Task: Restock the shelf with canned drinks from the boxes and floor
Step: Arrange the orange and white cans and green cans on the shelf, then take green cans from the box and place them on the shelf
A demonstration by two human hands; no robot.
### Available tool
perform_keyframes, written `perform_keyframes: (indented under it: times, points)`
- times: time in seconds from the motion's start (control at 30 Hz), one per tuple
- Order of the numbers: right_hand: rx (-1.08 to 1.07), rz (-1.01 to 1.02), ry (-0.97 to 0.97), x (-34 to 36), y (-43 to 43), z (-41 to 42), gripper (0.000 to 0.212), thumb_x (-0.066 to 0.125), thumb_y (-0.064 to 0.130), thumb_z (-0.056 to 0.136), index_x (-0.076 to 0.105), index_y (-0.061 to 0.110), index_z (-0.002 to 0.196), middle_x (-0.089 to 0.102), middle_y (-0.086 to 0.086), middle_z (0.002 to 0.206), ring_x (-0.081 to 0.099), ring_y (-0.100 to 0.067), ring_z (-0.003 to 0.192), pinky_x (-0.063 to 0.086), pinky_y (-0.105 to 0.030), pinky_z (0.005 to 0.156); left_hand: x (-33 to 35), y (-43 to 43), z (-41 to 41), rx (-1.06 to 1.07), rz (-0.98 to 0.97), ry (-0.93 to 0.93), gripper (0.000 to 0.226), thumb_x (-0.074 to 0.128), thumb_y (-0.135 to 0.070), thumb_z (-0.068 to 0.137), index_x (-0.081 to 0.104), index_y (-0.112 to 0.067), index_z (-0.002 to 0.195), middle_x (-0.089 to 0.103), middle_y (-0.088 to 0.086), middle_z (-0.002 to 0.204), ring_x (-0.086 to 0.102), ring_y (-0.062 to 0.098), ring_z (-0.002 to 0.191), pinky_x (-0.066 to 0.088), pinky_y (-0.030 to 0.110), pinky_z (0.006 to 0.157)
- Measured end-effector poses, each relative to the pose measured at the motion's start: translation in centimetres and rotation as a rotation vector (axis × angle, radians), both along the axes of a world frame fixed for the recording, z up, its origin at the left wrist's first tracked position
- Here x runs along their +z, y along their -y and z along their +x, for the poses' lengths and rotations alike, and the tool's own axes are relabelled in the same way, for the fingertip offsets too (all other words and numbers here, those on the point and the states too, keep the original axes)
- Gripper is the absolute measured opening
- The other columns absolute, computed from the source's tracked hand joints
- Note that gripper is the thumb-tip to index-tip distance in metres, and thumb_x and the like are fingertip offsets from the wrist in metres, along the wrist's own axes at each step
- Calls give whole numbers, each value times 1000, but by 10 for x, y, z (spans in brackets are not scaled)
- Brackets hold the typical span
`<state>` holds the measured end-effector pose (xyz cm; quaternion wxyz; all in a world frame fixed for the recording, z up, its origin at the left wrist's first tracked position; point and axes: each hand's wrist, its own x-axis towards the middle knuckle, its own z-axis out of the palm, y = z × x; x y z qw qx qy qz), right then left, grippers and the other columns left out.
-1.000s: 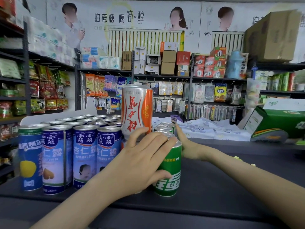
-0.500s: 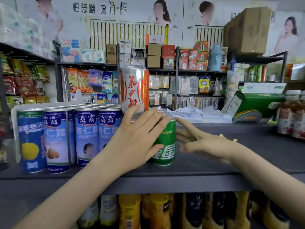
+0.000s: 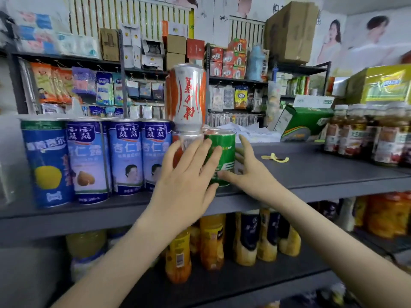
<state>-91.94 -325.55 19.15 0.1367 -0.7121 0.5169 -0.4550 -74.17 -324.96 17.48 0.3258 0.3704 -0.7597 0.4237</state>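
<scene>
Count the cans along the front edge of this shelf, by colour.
Blue cans: 4
Orange-and-white cans: 2, one stacked on the other
Green can: 1
Total: 7, front row only

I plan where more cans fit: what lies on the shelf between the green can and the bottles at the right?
Head view: the right hand beside the green can, then bare grey shelf with one yellow scrap before the bottles.

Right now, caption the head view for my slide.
Left hand and right hand touch a green can beside stacked orange-and-white cans on a grey shelf.
</scene>
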Motion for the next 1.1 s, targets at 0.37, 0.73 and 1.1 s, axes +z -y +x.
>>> perform_keyframes:
  times: [0.37, 0.73, 1.1]
  points:
    - [133, -229, -272, -117, -129, 72, 57, 61, 21, 89, 34, 14, 138, 41, 8, 118, 50, -11, 105, 40, -20, 84, -121, -133, 99, -15, 225, -245, 36, 52, -24, 93, 61, -3, 121, 63, 13, 118, 56, 27, 110, 39, 36, 96]
    - [738, 209, -410, -275, -222, 247, 53, 53, 26, 94, 31, 18, 141, 36, 2, 139, 29, -14, 134, 27, -22, 103, -289, -366, 277, 728, 930, -364, 46, 43, -33, 86, 59, -4, 118, 67, 14, 106, 66, 31, 92, 56, 36, 76]
    - [982, 273, -538, -381, -300, 446, 54, 49, 23, 96, 27, 19, 145, 34, 3, 141, 30, -9, 134, 21, -14, 105, -393, -456, 476, 1012, 1121, -442, 52, 36, -34, 85, 64, -1, 114, 68, 15, 100, 67, 32, 83, 57, 38, 66]
